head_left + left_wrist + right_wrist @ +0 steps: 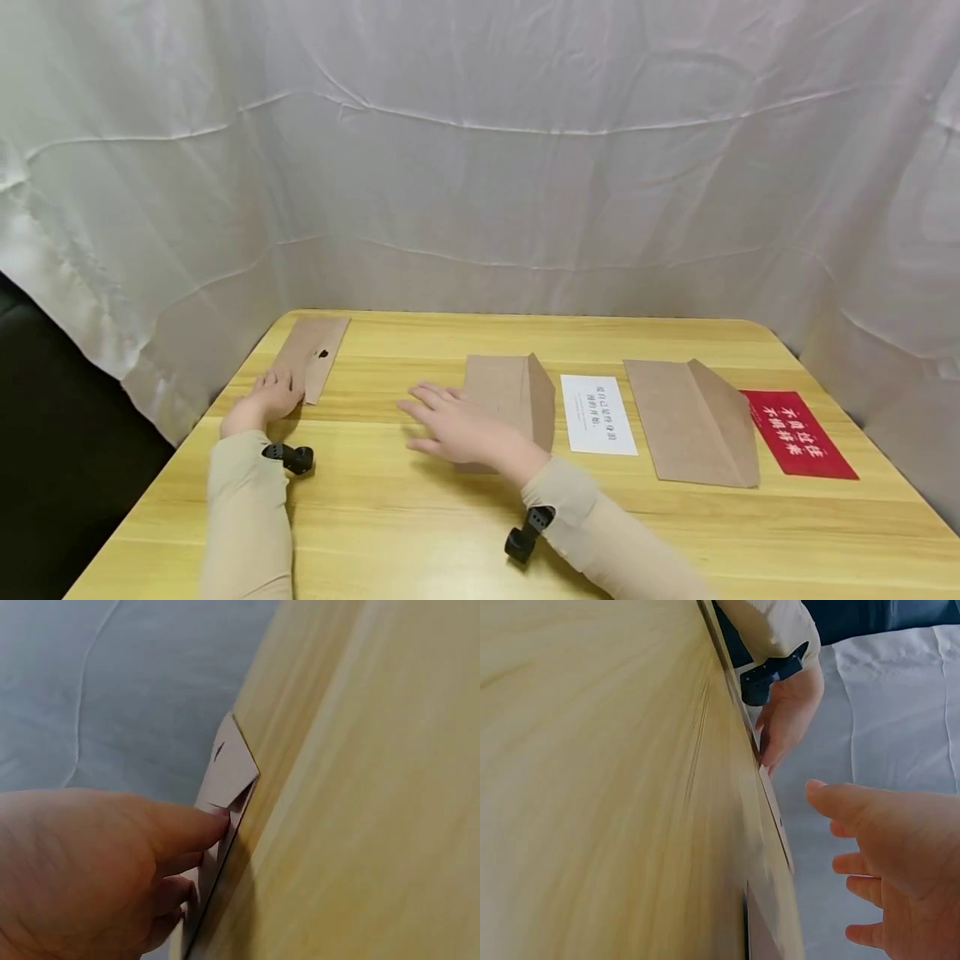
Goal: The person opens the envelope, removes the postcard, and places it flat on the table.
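At the far left of the table, my left hand (270, 398) rests on a brown paper envelope (318, 358) that has a dark mark on its closed flap. In the left wrist view, the left thumb touches the envelope (229, 769) by the edge of its slightly raised flap, and the other fingers lie on its surface. My right hand (465, 429) hovers palm down with fingers spread and holds nothing. Under and behind it lies a second brown envelope (497, 379), its pointed flap open to the right; the hand and forearm hide part of it.
Right of the middle envelope lies a white card (597, 414) with dark writing. Beyond it are a third brown envelope (678, 425) with its flap open and a red card (798, 433) with white writing. A pale curtain (525, 183) surrounds the wooden table (390, 533).
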The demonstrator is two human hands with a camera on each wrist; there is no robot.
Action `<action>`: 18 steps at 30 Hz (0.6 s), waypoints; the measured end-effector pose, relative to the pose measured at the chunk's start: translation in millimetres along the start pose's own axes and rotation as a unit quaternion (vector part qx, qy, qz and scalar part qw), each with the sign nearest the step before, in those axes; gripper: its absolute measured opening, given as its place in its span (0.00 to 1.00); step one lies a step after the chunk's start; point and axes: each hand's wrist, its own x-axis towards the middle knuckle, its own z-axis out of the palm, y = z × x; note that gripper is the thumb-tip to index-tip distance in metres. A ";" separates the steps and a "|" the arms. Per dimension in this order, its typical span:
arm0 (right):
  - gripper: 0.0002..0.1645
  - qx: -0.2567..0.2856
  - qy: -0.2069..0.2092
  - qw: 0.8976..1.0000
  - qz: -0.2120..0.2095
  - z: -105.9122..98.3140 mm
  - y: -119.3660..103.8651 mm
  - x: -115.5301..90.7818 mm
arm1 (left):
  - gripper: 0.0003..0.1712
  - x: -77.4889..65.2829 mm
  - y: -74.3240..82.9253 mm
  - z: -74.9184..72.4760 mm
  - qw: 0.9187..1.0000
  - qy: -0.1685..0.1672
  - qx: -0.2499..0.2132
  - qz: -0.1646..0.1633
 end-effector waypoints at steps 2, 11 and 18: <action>0.38 0.001 -0.005 1.000 0.005 2.3 -2.5 7.6 | 0.38 -1.6 3.2 -1.6 1.000 -0.005 0.010 -0.002; 0.39 -0.012 -0.043 0.999 0.020 11.6 -27.8 38.1 | 0.37 -14.1 9.3 2.3 0.999 0.001 0.041 0.026; 0.38 -0.029 -0.053 0.998 0.009 14.4 -52.3 59.8 | 0.41 -28.2 11.1 8.8 0.999 -0.009 0.034 0.028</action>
